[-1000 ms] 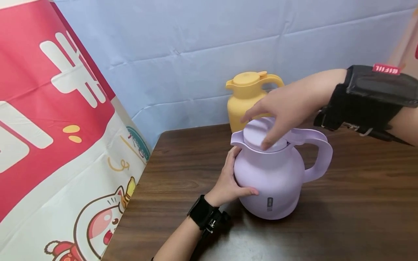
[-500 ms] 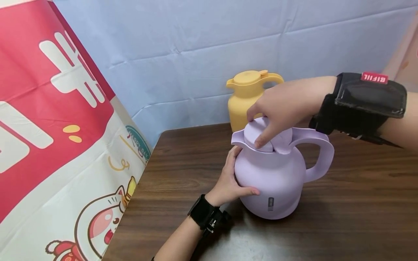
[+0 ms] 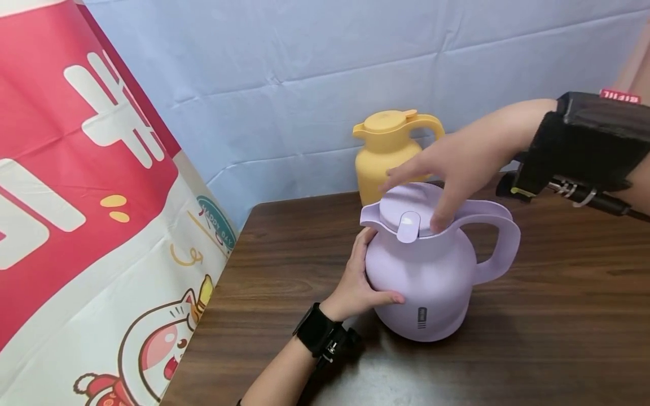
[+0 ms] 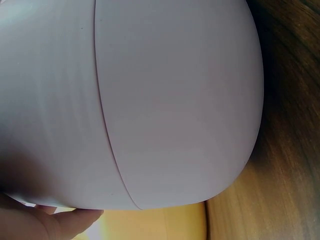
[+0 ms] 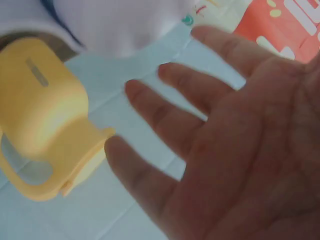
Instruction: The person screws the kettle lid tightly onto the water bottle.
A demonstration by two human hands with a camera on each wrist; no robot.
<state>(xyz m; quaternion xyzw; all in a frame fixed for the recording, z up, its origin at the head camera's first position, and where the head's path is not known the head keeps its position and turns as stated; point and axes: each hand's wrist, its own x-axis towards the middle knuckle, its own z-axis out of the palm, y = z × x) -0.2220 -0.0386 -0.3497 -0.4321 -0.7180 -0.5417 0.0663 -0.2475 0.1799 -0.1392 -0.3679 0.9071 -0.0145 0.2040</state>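
Note:
A lilac thermos jug [image 3: 418, 276] stands upright on the wooden table, its spout to the left and its handle to the right. My left hand [image 3: 352, 290] grips the jug's left side, thumb across the front and fingers round behind. In the left wrist view the jug's smooth body [image 4: 175, 100] fills most of the picture. Over the round lid [image 3: 406, 203] is my right hand [image 3: 457, 160], fingers spread and extended, thumb close to the lid's right edge. The lid's tab [image 3: 408, 226] faces front, left of the handle. Spread fingers [image 5: 160, 115] show in the right wrist view.
Behind the lilac jug, against the pale blue backdrop [image 3: 284, 118], stands a yellow thermos jug [image 3: 376, 163], its handle partly behind my right hand. A printed red and white cloth [image 3: 101, 237] hangs along the table's left edge. The wooden table [image 3: 558, 316] extends to the right.
The lid has turned, so its tab has swung from beside the handle round to the front. My right hand closed on the lid, then spread its fingers again. The left hand stays put.

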